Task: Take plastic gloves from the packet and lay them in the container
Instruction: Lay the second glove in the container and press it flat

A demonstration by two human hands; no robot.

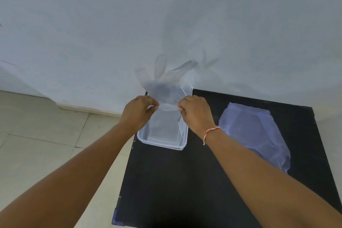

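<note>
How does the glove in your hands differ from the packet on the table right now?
The glove is held up over the container between the left hand and right hand; the packet lies flat, untouched, on the black table. The glove shows splayed fingers; the packet is one broad sheet. Both are thin, translucent plastic.

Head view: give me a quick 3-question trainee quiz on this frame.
1. True or false: both hands grip the glove.
2. Where does the packet lie? A) inside the container B) on the table right of the container C) on the floor
3. Fill in: the glove is held above the ____.

Key:
1. True: the left hand and the right hand each pinch a side of the glove.
2. B: it lies flat on the black table.
3. container
</note>
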